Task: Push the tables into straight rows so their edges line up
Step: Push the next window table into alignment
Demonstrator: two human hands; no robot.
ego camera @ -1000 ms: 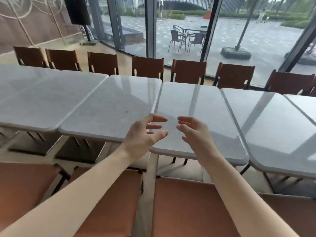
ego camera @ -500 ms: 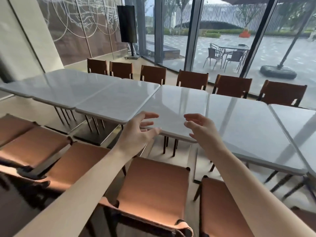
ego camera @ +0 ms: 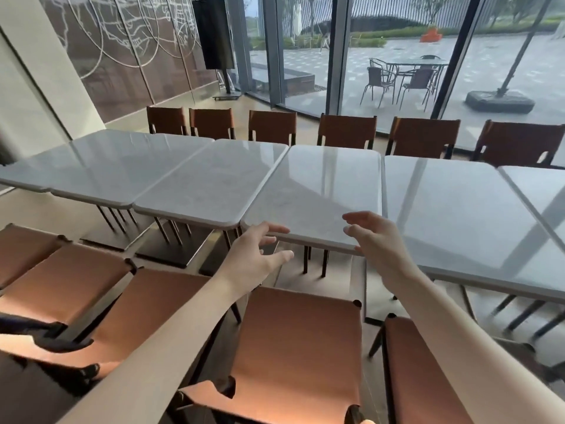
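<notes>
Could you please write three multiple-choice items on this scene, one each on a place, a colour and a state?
1. Both hands reach toward which white marble-topped table?
A. the middle one
B. the far-left one
C. the far-right one

2. The chair seats nearest the camera are:
A. blue
B. orange-brown
C. white

3. The hands are:
A. gripping a chair
B. clenched into fists
C. open, holding nothing

A: the left hand and right hand sit at the middle white marble-topped table's near edge.
B: the orange-brown leather chair seat shows it.
C: fingers spread loosely.
</notes>
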